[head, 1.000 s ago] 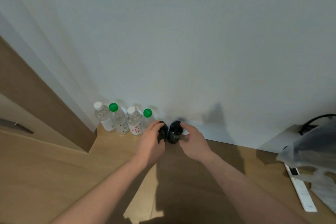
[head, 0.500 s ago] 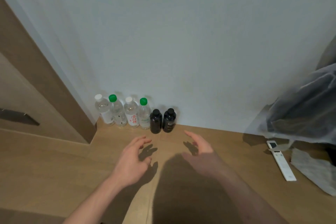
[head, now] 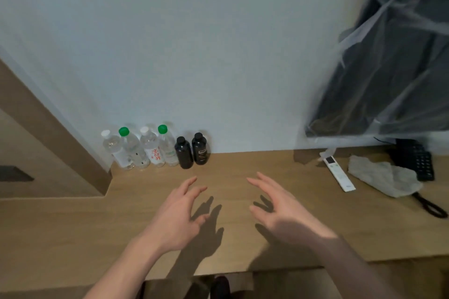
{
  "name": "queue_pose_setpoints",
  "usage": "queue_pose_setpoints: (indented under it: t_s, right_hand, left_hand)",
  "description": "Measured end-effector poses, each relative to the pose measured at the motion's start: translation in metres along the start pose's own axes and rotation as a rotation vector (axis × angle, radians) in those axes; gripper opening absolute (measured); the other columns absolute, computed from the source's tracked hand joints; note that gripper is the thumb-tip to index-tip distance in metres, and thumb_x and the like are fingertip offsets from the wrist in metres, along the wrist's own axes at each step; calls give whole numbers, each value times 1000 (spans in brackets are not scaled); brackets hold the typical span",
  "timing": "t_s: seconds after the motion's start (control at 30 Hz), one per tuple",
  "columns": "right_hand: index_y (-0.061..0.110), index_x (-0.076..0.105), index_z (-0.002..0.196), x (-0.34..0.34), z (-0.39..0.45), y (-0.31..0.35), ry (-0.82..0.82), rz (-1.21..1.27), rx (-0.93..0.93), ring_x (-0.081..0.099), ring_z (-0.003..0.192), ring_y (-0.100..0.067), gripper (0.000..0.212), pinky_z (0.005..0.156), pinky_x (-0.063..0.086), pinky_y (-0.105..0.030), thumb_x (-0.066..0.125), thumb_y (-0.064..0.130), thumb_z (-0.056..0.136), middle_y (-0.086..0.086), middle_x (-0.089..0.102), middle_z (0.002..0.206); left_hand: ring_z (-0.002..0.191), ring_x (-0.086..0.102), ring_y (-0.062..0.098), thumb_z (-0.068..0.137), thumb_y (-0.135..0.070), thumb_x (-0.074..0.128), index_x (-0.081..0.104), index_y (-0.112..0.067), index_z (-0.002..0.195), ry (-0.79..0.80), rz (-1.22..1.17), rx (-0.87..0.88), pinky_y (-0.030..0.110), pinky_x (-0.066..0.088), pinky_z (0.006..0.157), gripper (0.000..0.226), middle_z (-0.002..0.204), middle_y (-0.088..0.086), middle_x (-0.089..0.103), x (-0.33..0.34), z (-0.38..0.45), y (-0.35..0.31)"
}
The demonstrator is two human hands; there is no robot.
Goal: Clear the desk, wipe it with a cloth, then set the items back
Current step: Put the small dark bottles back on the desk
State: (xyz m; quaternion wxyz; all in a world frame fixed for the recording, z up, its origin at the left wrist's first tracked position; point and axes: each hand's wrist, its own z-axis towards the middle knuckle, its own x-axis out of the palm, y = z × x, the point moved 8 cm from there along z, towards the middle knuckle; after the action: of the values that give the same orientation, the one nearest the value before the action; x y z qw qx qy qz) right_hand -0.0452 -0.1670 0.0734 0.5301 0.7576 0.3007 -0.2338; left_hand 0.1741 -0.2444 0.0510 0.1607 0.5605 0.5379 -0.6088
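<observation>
Two small black bottles stand side by side against the wall on the wooden desk. Left of them is a row of several clear water bottles, two with green caps. My left hand and my right hand hover over the desk in front of the bottles, fingers spread and relaxed, holding nothing. A grey cloth lies crumpled at the right, beside a white remote.
A black desk phone with its cord sits behind the cloth. A screen wrapped in clear plastic hangs at the upper right. A brown door frame meets the desk at the left. The desk's front edge runs below my wrists.
My hands let go of the two black bottles by the wall and drew back toward me, fingers spread. The view swung right, bringing the cloth, remote and phone into sight.
</observation>
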Motion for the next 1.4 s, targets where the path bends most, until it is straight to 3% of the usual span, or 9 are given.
queue_pose_setpoints:
  t_s: [0.13,0.23,0.43,0.7,1.03,1.17,1.3,1.4]
  right_hand:
    - [63,22,153,-24,-71,-48,-57,21,105,13,155,-4,67,128,22,-47,60,50,99,39,0,164]
    - [59,24,155,-39,-132,-88,-103,5,130,12,157,-7,65,127,20,-40,58,51,101,36,2,166]
    - [58,23,156,-51,-269,-166,-180,-12,228,12,157,-6,65,126,28,-42,58,50,101,33,3,167]
    - [52,22,159,-56,-432,-245,-222,-28,353,-1,158,-6,65,129,15,-39,55,48,104,27,-3,169]
    - [49,16,161,-100,-535,-344,-276,-32,482,-9,159,-10,68,131,11,-46,52,53,103,23,-8,170]
    - [47,13,162,-134,-564,-392,-275,-64,511,-10,159,-12,69,130,5,-40,49,54,104,21,-10,170]
    - [46,12,162,-175,-595,-445,-289,-29,546,-13,158,-11,69,120,-4,-28,49,51,105,20,-11,170]
    - [44,13,163,-206,-622,-486,-291,-66,584,-11,158,-13,70,126,1,-32,51,49,104,16,-9,171]
  left_hand:
    - [156,19,19,93,-49,67,27,-37,160,82,69,78,42,25,127,79,171,-12,3,33,-4,-60]
    - [156,19,21,92,-53,67,27,-37,159,81,94,168,41,25,126,79,172,-10,5,59,-19,-122]
    - [157,14,21,94,-53,64,25,-38,161,145,107,298,40,22,127,79,172,-11,3,128,-91,-250]
    - [159,7,21,96,-54,60,19,-42,161,283,117,392,48,22,128,77,171,-18,-6,221,-191,-359]
    - [159,6,25,96,-53,62,20,-38,161,376,323,524,50,17,128,79,172,-12,-5,293,-187,-480]
    - [160,1,23,97,-50,63,19,-39,162,413,351,566,51,17,128,79,172,-13,-7,329,-174,-544]
    - [159,2,24,96,-51,63,20,-38,162,424,342,574,51,17,128,79,172,-11,-5,367,-155,-608]
    - [159,0,23,97,-50,63,18,-36,162,415,342,614,50,13,129,80,173,-8,-5,398,-145,-660]
